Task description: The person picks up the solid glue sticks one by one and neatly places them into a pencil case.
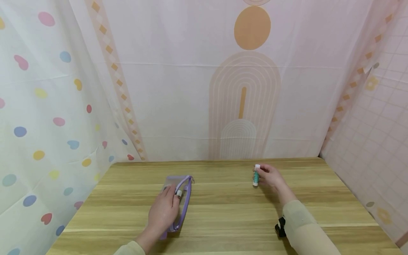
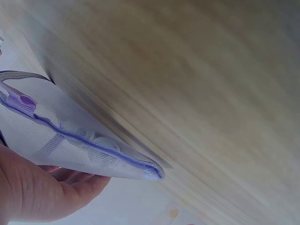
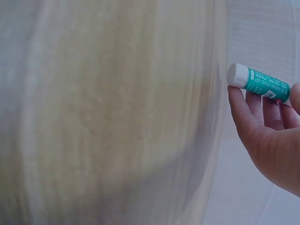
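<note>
A glue stick [image 1: 256,175] with a green label and white ends is pinched between the thumb and fingers of my right hand [image 1: 271,176], above the right part of the table. The right wrist view shows the glue stick [image 3: 267,86] lying along the fingertips. On the left, my left hand [image 1: 164,210] grips a mesh zip pouch [image 1: 186,207] with purple trim, its fingers spread over one side. The pouch's mouth gapes along the zip. A small white-ended item [image 1: 179,193] shows inside it, partly hidden. Through the mesh [image 2: 101,152], rounded shapes appear faintly in the left wrist view.
Both hands work over a wood-grain table [image 1: 220,219]. Patterned curtains [image 1: 178,106] hang behind its far edge and along both sides. A black wrist device [image 1: 280,227] sits on the right sleeve.
</note>
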Tool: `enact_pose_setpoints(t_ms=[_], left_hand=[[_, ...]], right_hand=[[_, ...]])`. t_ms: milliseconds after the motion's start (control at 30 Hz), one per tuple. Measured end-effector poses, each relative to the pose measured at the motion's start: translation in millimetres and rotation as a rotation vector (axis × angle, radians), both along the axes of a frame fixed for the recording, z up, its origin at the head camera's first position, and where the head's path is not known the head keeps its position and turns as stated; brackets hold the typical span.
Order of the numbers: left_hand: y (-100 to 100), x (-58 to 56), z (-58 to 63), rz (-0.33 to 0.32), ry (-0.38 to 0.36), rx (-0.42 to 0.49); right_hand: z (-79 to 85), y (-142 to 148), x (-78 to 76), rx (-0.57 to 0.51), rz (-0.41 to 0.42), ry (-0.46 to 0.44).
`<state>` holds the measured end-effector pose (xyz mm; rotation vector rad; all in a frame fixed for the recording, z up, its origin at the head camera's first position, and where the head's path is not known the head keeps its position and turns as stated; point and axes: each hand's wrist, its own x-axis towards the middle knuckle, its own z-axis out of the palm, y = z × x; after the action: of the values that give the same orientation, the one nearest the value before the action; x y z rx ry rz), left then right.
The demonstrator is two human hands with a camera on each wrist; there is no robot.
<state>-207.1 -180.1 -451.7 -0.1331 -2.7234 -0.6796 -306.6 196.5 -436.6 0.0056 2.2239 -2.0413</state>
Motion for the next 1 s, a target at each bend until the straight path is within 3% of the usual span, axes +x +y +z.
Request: enact_pose_setpoints(t_ms=[533,1000], left_hand=[[0.0,0.3,-0.7,0.003,-0.017,0.006],[0.0,0.7,1.3,0.001,-0.020,0.013]], right_hand=[[2.0,-21.0,2.5,-0.042,0.035,-0.011],[-3.6,-60.5,2.2,-0.045,0.069,-0.035]])
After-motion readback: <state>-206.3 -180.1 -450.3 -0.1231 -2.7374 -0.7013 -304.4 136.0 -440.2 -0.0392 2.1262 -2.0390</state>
